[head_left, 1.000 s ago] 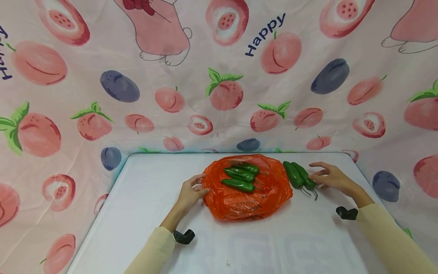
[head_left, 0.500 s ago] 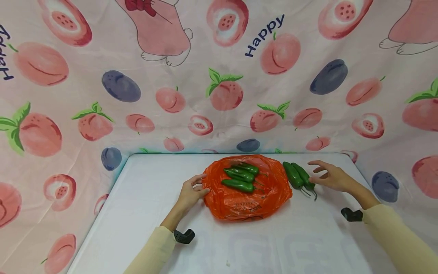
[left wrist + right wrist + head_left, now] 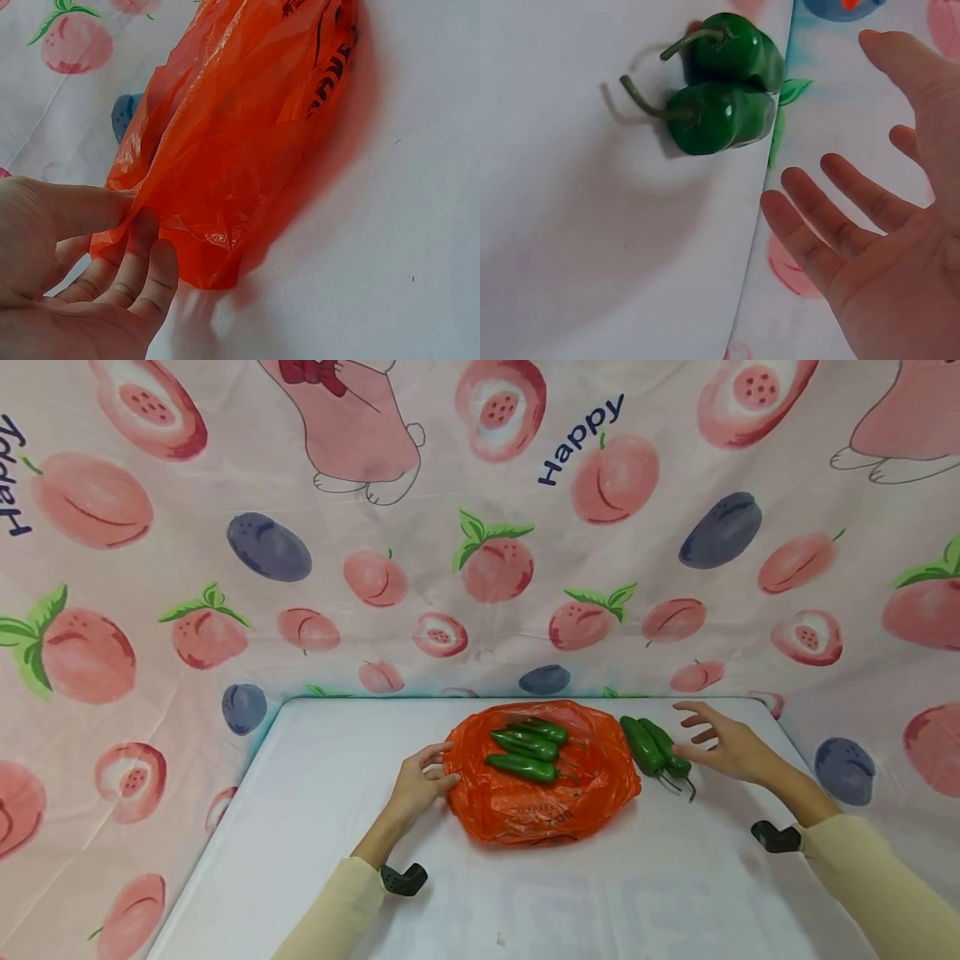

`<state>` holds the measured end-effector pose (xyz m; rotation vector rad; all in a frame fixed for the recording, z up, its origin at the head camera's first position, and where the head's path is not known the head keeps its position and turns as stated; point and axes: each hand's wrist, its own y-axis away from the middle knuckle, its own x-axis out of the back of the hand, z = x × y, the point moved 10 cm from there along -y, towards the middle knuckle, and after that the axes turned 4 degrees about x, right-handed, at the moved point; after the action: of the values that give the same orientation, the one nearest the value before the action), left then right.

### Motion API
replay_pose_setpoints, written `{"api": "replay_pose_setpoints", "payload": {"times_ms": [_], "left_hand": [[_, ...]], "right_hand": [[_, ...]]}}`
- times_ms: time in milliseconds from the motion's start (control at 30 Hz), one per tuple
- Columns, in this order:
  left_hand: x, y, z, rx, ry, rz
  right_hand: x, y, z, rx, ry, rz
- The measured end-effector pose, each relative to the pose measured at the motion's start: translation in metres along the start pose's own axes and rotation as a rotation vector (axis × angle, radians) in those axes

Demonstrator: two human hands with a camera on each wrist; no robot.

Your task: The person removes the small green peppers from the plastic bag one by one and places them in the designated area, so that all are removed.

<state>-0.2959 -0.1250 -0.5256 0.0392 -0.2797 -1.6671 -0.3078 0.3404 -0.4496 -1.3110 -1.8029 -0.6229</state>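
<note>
My left hand (image 3: 414,787) pinches the left edge of an orange plastic bag (image 3: 517,822); in the left wrist view the thumb and fingers (image 3: 142,232) hold a fold of its thin film. Several green peppers (image 3: 525,745) lie in the bag's mouth with their stems to the right. Two more green peppers (image 3: 643,747) sit side by side on the table, just right of the bag. My right hand (image 3: 723,745) hangs beside this pair with its fingers spread and holds nothing. The right wrist view shows a gap between its fingers and the two peppers (image 3: 720,120).
Everything stands on a white table (image 3: 337,735) whose back edge meets a pink cloth (image 3: 420,460) printed with peaches and plums. A dark wrist camera (image 3: 776,837) juts out at the right wrist, another camera (image 3: 405,879) at the left.
My right hand has drawn up and slightly away from the two peppers, its fingers more spread. The left hand and the bag stay where they were.
</note>
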Motion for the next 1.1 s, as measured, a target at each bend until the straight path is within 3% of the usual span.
{"api": "replay_pose_setpoints", "payload": {"times_ms": [467, 733, 1100], "left_hand": [[0.002, 0.000, 0.001, -0.009, 0.021, -0.012], [0.002, 0.005, 0.006, -0.004, 0.023, -0.022], [0.002, 0.002, 0.005, 0.003, 0.010, -0.011]], "right_hand": [[0.013, -0.005, -0.036, 0.057, -0.069, 0.064], [0.014, -0.009, -0.055, 0.089, -0.085, 0.063], [0.010, -0.022, -0.086, 0.174, -0.089, 0.044]]}}
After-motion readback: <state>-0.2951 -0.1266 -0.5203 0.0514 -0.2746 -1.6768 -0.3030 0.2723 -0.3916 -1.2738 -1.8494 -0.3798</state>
